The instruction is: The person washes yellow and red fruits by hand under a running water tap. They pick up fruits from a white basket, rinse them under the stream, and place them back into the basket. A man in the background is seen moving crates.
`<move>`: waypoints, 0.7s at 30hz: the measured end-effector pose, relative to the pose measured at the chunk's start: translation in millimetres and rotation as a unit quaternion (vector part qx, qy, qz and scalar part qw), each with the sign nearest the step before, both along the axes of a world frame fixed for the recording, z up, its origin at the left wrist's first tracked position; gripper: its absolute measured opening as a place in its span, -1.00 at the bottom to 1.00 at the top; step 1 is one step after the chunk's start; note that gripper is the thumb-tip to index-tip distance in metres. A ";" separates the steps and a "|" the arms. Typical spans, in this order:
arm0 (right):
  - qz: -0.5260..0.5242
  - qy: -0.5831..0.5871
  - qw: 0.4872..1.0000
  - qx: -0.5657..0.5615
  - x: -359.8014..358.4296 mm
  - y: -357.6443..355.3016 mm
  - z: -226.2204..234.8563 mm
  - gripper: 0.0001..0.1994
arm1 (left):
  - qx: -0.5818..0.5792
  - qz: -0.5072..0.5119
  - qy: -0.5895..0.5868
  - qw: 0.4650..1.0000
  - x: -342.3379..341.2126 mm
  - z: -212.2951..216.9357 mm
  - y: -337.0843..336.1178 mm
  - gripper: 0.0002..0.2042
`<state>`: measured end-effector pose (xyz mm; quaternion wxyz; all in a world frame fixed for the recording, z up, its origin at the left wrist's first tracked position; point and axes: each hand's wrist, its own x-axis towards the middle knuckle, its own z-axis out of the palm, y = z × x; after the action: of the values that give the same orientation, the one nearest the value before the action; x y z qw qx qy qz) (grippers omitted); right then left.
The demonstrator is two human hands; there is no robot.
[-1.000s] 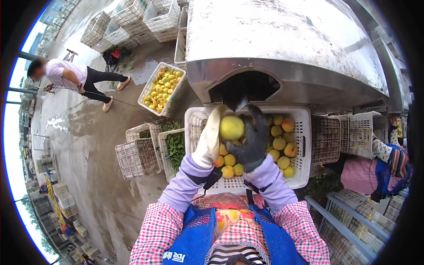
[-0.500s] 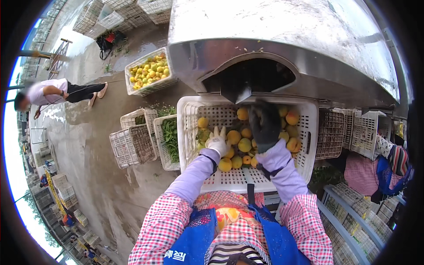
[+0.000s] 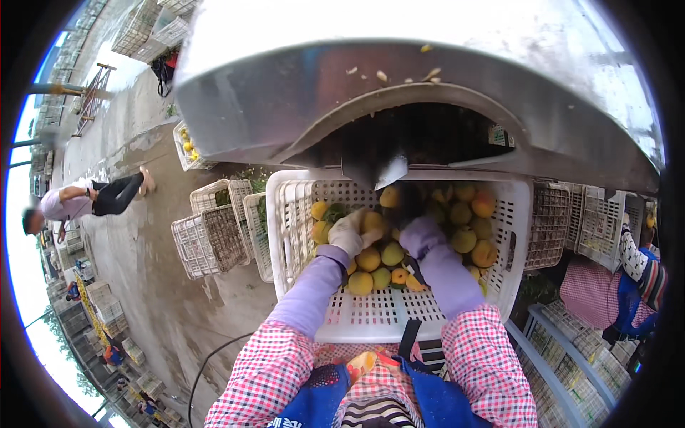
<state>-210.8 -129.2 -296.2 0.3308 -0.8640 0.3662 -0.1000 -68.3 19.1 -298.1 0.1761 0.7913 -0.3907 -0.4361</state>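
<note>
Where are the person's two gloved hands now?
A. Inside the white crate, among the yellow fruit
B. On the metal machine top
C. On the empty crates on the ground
A: the left hand and right hand reach among the yellow fruit in the white crate.

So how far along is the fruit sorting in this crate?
The white crate already holds a layer of yellow fruit, mostly at the far side. The left hand is on one fruit; the right hand reaches under the metal chute. The near crate floor is bare, so much remains.
</note>
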 end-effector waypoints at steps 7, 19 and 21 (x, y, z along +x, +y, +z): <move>-0.068 -0.208 0.969 0.112 -10.3 60.1 167.7 -0.13 | -0.220 0.368 0.438 0.790 -12.6 155.9 5.4 -0.53; -0.110 -0.209 0.923 -0.305 62.6 50.0 269.7 -0.23 | -0.416 0.304 0.352 0.782 33.8 295.1 21.6 -0.51; -0.143 -0.180 0.913 -0.336 85.0 30.5 238.1 -0.24 | -0.372 0.323 0.407 0.769 32.1 295.7 36.8 -0.44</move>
<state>-125.8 -98.7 -58.1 0.0633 -0.8302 0.3646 -0.4169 -36.2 55.8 -2.4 0.7301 0.4915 -0.1354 -0.4551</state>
